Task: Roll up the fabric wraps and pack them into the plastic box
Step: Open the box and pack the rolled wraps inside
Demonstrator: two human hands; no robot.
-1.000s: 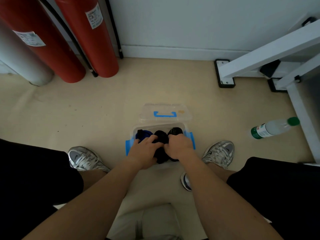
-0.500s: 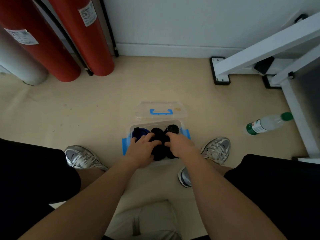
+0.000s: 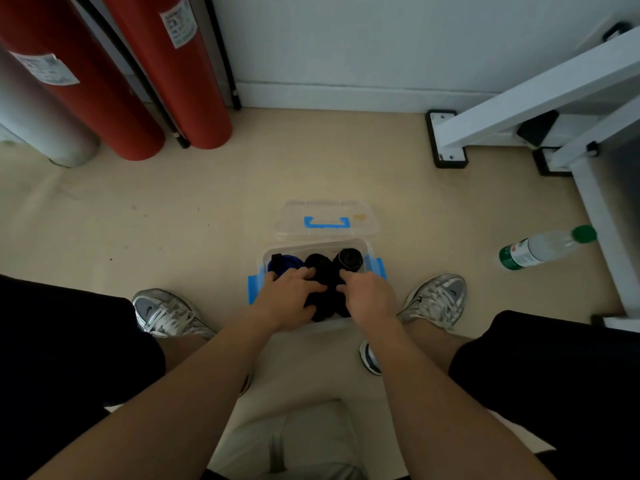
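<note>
The clear plastic box sits on the beige floor dead ahead of the person at 12 o'clock, between the left shoe at its 8 o'clock and the right shoe at its 4 o'clock. Its lid, with a blue handle, lies open just beyond the box at 12 o'clock.

Three wraps lie side by side inside the box. A blue wrap is at the 9 o'clock end, a black wrap is in the middle, and an end-on black roll stands at the 3 o'clock end.

The left hand grasps the black wrap, with its fingers spread over the top and the thumb hooked round the near side. Its outer fingers also touch the blue wrap. The right hand has its fingers bent down onto the same black wrap from the 3 o'clock side and grasps it too, just in front of the end-on black roll.

A water bottle with a green cap lies on the floor at 3 o'clock of the box, well apart from it. Two red cylinders lean at 10 o'clock, and a white frame stands at 2 o'clock
</note>
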